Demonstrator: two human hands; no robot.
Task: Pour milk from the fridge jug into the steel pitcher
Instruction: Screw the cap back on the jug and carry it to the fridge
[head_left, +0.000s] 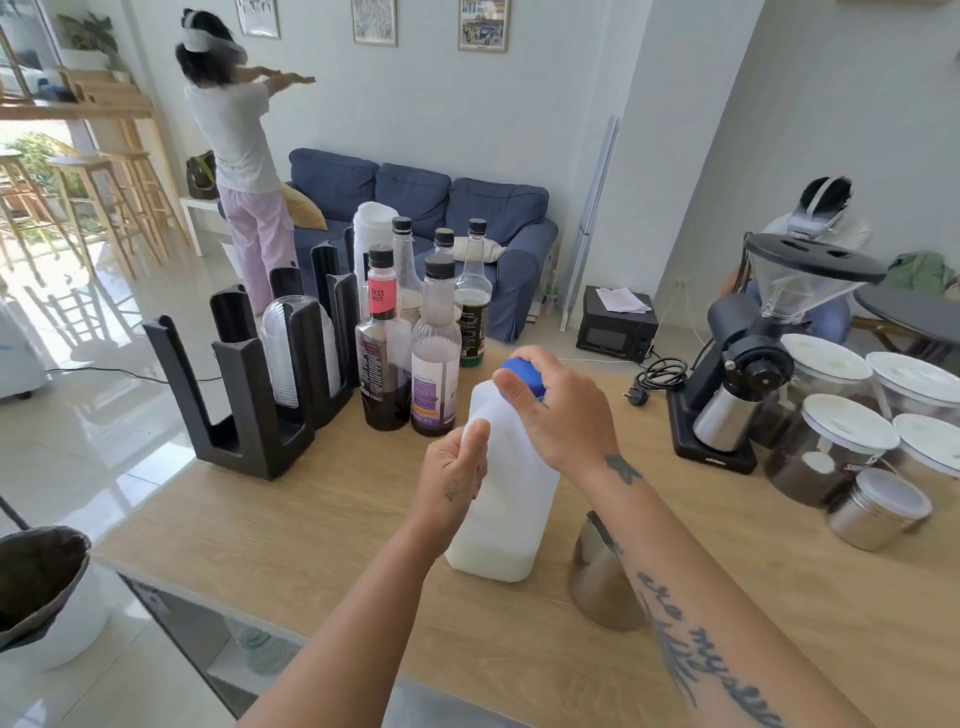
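A translucent white plastic milk jug stands upright on the wooden counter, with a low band of milk at its bottom. My left hand grips the jug's handle side. My right hand is closed over its blue cap. The steel pitcher stands on the counter just right of the jug, partly hidden behind my right forearm.
Several syrup bottles and a black cup-and-lid holder stand behind the jug. A coffee grinder, lidded jars and a steel canister fill the right side. A lined bin sits at left. Two people are in the room.
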